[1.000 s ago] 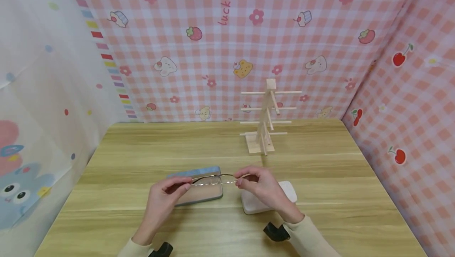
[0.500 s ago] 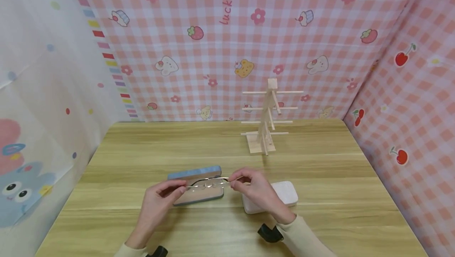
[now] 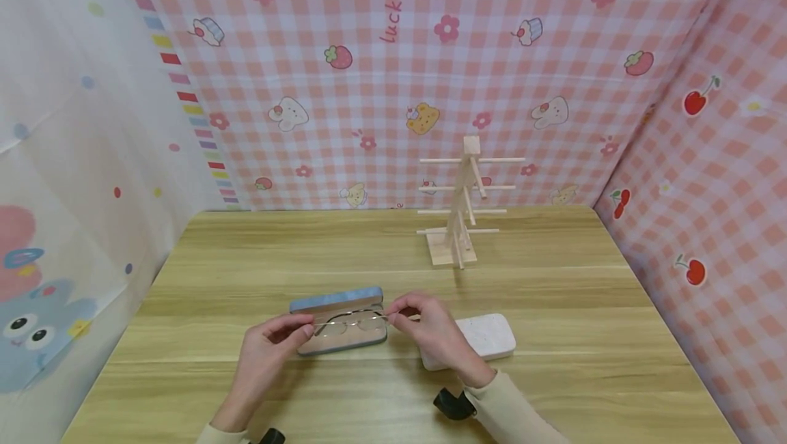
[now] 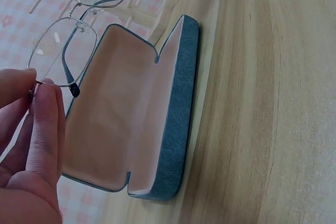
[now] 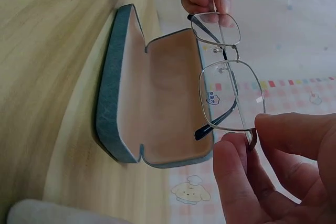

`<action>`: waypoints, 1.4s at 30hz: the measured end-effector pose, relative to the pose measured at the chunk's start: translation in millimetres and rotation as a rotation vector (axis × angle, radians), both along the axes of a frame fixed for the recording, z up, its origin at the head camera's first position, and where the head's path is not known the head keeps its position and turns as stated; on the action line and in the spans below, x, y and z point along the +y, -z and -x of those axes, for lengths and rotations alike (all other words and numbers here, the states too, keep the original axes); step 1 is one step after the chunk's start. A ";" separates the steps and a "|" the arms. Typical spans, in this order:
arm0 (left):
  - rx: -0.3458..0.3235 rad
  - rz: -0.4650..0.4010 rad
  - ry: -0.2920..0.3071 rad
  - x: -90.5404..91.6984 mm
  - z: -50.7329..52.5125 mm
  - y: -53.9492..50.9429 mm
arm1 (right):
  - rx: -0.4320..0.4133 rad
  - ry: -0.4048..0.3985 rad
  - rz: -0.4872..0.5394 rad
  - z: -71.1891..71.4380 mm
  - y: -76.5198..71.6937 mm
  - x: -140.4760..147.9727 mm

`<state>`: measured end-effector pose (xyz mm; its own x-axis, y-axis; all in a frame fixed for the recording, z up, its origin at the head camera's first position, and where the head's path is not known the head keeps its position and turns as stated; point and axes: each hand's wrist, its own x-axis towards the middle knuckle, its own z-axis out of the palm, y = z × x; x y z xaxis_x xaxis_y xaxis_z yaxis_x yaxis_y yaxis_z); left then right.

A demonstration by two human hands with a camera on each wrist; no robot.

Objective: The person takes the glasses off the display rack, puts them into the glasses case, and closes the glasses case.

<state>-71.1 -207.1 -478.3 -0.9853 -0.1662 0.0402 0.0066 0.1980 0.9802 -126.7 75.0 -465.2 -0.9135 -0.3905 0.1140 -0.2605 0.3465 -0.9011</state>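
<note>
A pair of thin metal-rimmed eyeglasses (image 3: 335,328) is held just above an open blue glasses case (image 3: 337,300). Its dark-tipped temples (image 5: 206,130) are folded behind the lenses. My left hand (image 3: 268,356) pinches one end of the frame at the hinge, between thumb and fingers. At the other end, my right hand (image 3: 434,335) pinches the opposite hinge. In the left wrist view, the case (image 4: 178,114) stands hinged open with its beige lining showing and nothing in it.
A closed white case (image 3: 490,335) lies to the right, partly behind my right hand. Farther back stands a wooden peg rack (image 3: 471,147). Patterned cloth walls (image 3: 381,89) border the wooden table (image 3: 553,280).
Both hands have moved left with the eyeglasses, which are now more squarely over the open case. The lenses have turned from nearly edge-on to more visible. Both cases stay put.
</note>
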 end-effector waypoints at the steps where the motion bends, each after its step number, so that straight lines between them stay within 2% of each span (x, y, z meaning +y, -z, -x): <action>1: -0.009 -0.003 -0.003 -0.6 0.3 0.4 | -0.003 0.004 -0.010 -0.2 0.4 -1.4; 11: -0.101 0.003 -0.068 -5.6 3.9 5.9 | 0.039 0.052 -0.050 5.3 12.4 -15.1; 16: -0.123 0.012 -0.076 -5.9 5.9 7.4 | 0.024 0.094 -0.060 7.9 16.8 -20.3; 25: -0.154 0.035 -0.096 -7.2 10.2 11.4 | 0.008 0.111 -0.063 12.4 27.0 -25.4; 30: -0.173 0.101 -0.093 -9.3 13.5 14.3 | 0.020 0.117 -0.064 13.8 31.1 -28.4; 37: -0.189 0.212 -0.079 -14.1 18.0 21.6 | -0.005 0.120 -0.084 14.5 32.8 -33.0; 42: -0.190 0.266 -0.057 -17.1 19.7 26.0 | 0.041 0.119 -0.114 16.2 35.3 -34.6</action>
